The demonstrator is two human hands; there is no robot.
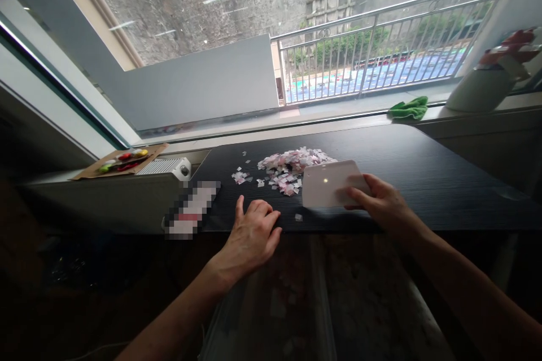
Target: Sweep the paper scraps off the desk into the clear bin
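Note:
A heap of small white and pinkish paper pieces (292, 161) lies on the black table (423, 175), with a few loose bits to its left. My right hand (376, 197) grips a flat, glossy white plastic scraper (330, 183) by its right end. The scraper is tilted up at the heap's right front side and covers part of it. Near the table's front edge, my left hand (256, 231) is bent with fingers apart and nothing visible in it. One stray paper piece (298, 218) sits between the hands.
A blurred-out item (192, 208) is at the table's left end. Beyond it are a white ridged box (165, 167) and brown cardboard (101, 166) with colourful small things. A green cloth (409, 108) and a pale vase (480, 87) stand along the windowsill. A translucent bin (271, 304) is below the table edge.

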